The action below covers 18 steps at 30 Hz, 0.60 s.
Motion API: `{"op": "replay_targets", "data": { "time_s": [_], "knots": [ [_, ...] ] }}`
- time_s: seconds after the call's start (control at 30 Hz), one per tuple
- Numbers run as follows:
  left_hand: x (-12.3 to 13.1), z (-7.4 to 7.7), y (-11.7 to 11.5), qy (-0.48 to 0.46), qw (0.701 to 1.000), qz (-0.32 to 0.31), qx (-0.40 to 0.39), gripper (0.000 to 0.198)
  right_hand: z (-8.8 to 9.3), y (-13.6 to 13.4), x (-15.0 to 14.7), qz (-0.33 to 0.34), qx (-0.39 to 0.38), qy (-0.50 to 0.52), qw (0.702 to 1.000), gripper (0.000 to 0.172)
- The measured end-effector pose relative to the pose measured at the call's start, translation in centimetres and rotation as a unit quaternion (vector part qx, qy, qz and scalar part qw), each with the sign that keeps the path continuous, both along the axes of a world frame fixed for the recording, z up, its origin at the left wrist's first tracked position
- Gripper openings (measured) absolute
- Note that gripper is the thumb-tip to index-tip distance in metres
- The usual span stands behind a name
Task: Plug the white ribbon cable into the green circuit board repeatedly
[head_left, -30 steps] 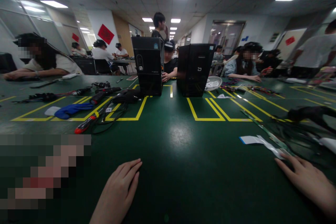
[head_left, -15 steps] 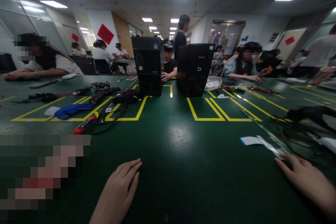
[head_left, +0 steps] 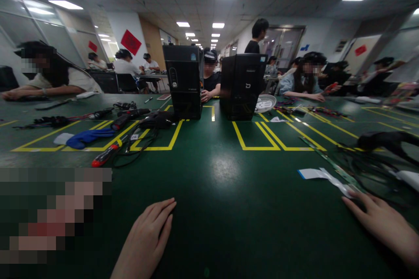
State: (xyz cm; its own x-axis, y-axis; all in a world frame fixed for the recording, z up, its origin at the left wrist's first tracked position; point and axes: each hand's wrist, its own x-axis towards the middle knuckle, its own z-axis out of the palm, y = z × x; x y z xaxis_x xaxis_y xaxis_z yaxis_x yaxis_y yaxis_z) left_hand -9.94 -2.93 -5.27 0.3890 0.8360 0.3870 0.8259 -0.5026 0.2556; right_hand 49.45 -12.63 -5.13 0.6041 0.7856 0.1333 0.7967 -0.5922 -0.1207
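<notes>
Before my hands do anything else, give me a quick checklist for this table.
1. Left hand free: ok as far as seen; left hand rests on the table, nothing visible in it.
2. Right hand free: cannot tell; right hand covers one end of the white ribbon cable, its grip unclear.
3. Ribbon cable lying straight: not ok, it bends midway.
4. Its blue-edged end uncovered: ok.
5. Both black computer towers upright: ok.

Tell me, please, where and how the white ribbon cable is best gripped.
Probably pinch the white ribbon cable near its blue-tipped end, from the left: it looks thin and flat, and its other end meets the right hand.
</notes>
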Motion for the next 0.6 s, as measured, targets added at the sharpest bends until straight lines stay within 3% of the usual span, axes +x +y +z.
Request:
{"op": "replay_targets", "data": {
  "time_s": [0.27,0.43,0.6],
  "knots": [
    [0.1,0.0,0.0,-0.004,1.0,-0.005,0.004,0.038,1.1,0.3,-1.5,0.012,-0.017,0.008,1.0,0.074],
    [0.0,0.1,0.0,0.001,1.0,-0.004,0.0,0.038,0.6,0.4,-1.1,0.022,-0.008,0.0,1.0,0.078],
    [0.0,0.2,0.0,-0.002,1.0,-0.002,0.005,0.038,0.0,0.3,-0.4,0.016,0.011,-0.008,1.0,0.07]
  ]
}}
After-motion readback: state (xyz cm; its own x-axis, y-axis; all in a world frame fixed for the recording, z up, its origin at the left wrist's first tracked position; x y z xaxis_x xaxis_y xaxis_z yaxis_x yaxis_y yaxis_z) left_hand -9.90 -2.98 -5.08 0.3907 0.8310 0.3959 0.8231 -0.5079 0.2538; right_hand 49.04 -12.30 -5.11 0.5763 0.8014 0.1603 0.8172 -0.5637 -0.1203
